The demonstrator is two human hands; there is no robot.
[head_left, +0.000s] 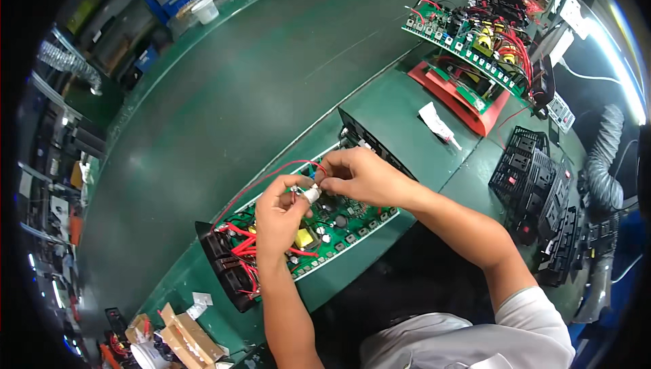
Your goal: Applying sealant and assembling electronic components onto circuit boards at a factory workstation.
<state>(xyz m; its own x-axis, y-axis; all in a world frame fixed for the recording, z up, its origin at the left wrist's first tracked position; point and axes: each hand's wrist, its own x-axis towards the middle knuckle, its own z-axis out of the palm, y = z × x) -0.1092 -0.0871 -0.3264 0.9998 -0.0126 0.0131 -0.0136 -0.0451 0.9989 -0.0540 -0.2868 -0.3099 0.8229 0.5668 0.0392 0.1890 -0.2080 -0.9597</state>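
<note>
Below my hands lies a long green circuit board point(342, 223) with black end panels, yellow transformers and thick red wires. My left hand point(277, 216) is closed over the middle of the board, and a small white piece point(311, 195) shows at its thumb and fingertips; its exact kind is unclear. Close beside it, my right hand point(356, 174) pinches at the end of a thin red wire point(274, 169). That wire arcs from the board's left end to my right fingertips. The fingers partly hide where wire and white piece meet.
A white tube point(437, 124) lies right of the board. Beyond it, stacked circuit boards point(468, 47) rest on a red holder point(458, 98). Black socket panels point(532, 172) are piled at right. An open cardboard box point(186, 338) stands at lower left on the green bench point(224, 105).
</note>
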